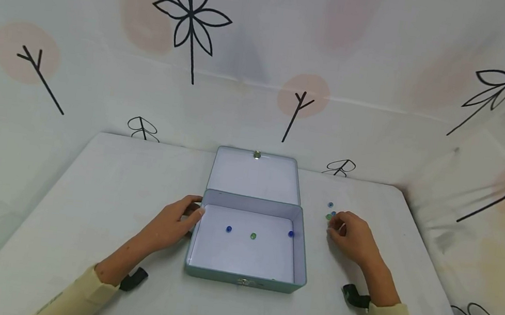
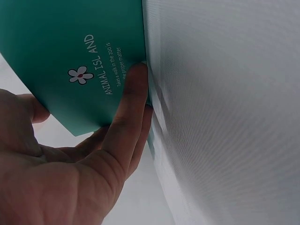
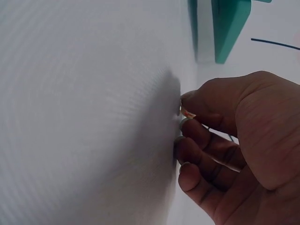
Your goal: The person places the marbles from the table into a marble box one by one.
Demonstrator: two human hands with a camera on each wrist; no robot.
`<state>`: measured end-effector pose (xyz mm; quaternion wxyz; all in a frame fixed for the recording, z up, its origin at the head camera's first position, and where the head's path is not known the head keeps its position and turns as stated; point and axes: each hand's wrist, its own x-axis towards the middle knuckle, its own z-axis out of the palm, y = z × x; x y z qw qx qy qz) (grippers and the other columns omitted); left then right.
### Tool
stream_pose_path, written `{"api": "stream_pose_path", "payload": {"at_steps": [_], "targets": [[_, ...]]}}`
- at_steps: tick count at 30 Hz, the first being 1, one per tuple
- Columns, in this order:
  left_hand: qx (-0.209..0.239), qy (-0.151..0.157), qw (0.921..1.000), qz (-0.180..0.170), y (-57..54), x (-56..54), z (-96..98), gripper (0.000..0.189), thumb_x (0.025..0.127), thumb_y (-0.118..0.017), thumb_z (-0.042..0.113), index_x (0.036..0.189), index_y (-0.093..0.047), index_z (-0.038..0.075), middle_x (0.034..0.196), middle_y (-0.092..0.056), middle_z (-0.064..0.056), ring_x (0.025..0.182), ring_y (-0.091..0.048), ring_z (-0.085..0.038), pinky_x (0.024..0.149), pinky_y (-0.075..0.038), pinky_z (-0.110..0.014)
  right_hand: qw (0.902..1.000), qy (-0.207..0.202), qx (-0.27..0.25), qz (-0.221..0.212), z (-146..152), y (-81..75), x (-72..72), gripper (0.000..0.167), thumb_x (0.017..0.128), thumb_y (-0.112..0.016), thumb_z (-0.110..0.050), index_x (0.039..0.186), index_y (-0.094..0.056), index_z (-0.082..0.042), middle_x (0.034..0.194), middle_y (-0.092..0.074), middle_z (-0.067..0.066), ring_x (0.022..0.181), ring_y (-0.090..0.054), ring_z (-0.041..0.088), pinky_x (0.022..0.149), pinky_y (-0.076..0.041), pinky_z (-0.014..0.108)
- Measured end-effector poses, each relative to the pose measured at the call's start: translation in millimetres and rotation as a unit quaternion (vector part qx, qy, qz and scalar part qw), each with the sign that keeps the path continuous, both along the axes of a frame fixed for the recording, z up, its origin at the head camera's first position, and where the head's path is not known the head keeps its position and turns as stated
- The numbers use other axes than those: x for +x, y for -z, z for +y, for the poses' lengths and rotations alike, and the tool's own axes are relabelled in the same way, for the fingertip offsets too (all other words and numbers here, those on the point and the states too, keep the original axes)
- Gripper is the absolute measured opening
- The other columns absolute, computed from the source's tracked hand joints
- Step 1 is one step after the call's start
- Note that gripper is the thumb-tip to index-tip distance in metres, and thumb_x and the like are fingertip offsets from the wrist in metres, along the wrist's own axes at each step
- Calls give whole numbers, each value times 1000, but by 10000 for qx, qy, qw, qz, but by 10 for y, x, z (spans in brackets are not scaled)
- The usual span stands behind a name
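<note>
A hinged metal tin box, green outside and pale inside, stands on the table with its lid tipped back. My left hand holds its left wall, thumb at the rim and fingers along the lettered green side. Inside lie a blue marble, a green marble and another blue marble. Right of the box, my right hand pinches a small orange-glinting marble, mostly hidden by thumb and forefinger, at the table surface. Just beyond its fingertips sits a green marble.
Near the right hand lie a blue marble, partly covered, and a light blue marble farther back. The white table meets a white cloth backdrop with printed plants behind and at both sides.
</note>
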<state>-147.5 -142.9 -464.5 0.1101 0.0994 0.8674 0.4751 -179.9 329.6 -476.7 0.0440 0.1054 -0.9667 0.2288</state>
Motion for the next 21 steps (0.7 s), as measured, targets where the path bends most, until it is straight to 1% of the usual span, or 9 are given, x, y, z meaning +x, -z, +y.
{"api": "stream_pose_path", "payload": {"at_steps": [5,10,14,17,21], "targets": [[-26,36,10000,45,7,-7,-7,57,113,-51,38,158,-43,4,142,-63,-16,125,-65,-31,84,-63,-32,10000,-18,9,-9,1,-3,-2,11,89,-77,1,97,-71,-4,91,-68,6,79,-60,19,68,-52,35],[-24,17,10000,6,1,-14,-3,56,113,-52,37,158,-43,5,142,-63,-16,124,-65,-31,83,-63,-31,10000,-56,18,1,-8,0,2,12,87,-76,2,95,-71,-5,89,-68,5,78,-59,18,67,-52,35],[-31,1,10000,-25,-1,-15,-3,59,112,-52,42,159,-43,6,142,-63,-15,124,-65,-30,83,-63,-31,10000,-67,41,-21,-24,-19,14,13,86,-75,3,94,-70,-6,88,-67,3,77,-58,18,66,-50,34],[-48,11,10000,-14,5,-17,-6,62,112,-52,46,159,-43,7,143,-63,-15,125,-65,-30,84,-63,-31,10000,-80,21,20,-39,-62,28,14,84,-76,2,94,-71,-6,87,-67,3,77,-58,18,65,-49,33],[-81,22,10000,33,15,-24,-11,61,112,-51,46,158,-44,7,143,-63,-15,125,-65,-30,86,-63,-34,9996,-191,-94,170,-73,-160,62,16,84,-77,2,94,-71,-8,87,-67,1,77,-59,18,63,-48,31]]}}
